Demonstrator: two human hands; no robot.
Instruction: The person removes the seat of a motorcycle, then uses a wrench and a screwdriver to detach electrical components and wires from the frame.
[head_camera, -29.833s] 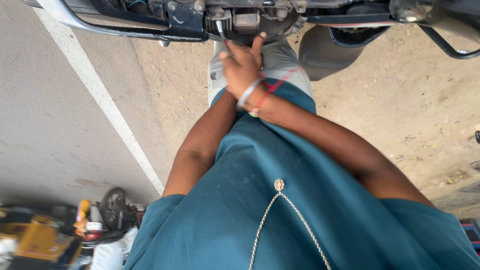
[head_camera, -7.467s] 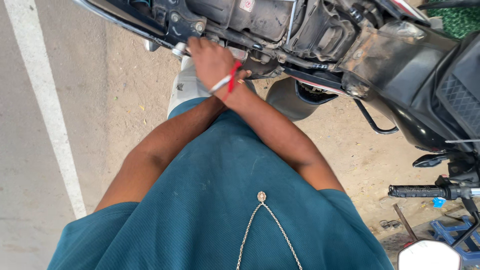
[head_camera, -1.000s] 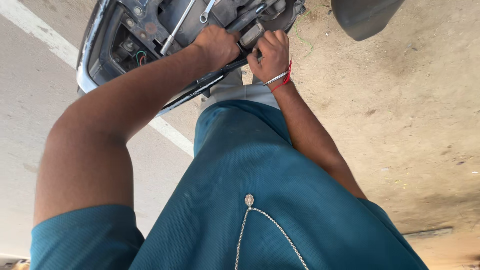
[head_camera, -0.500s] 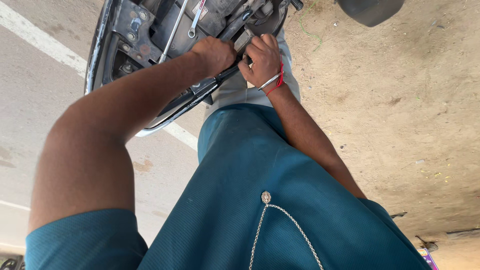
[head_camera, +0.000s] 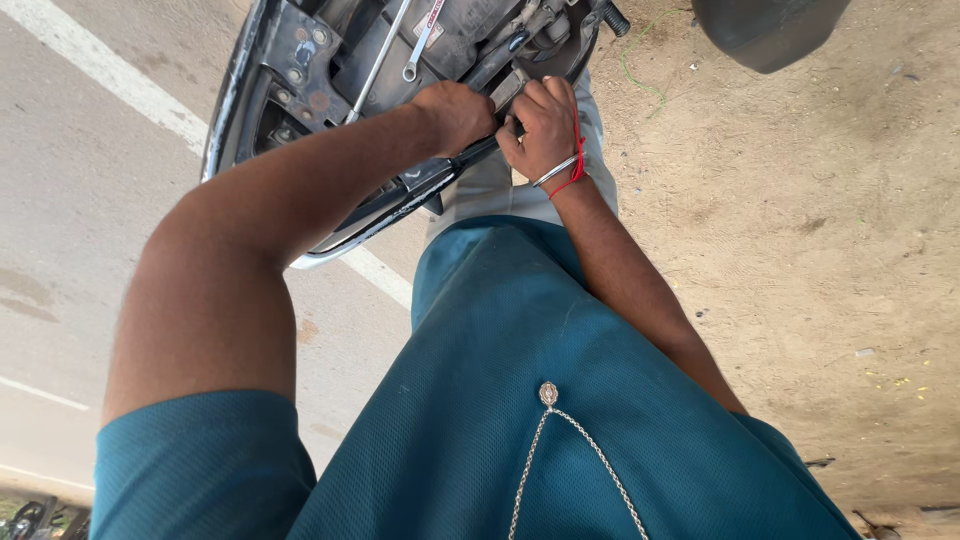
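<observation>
Scene: scooter body, panels off, seen from above on a dirt verge beside a road with a white painted line.
Left hand: left hand is clenched, knuckles up, over the upper end of a dark bar that slants down along the scooter's side.
Right hand: right hand, with a metal bangle and red thread at the wrist, is curled round a small grey part just beside the left hand; fingers press in towards the machine.
Worked thing: the bar and the grey fitting sit at the edge of the open engine bay, between the two hands, which touch.
Tools nearby: two spanners, a long one and a shorter ring spanner, lie loose inside the bay, near the left hand and untouched.
Other things: a black rounded part at the top right, well apart; a green wire on the dirt; teal shirt with a chain pendant.
Step in hand: by my reading, a two-handed hold on the fitting, one hand steadying and the other working; which does which cannot be told.
Next move calls for: a firm grip from both hands, and care that the loose spanners do not slip.
Change from half a second ago: both hands remain on the same spot; the view has tilted slightly, bringing more of the bay into sight.
</observation>
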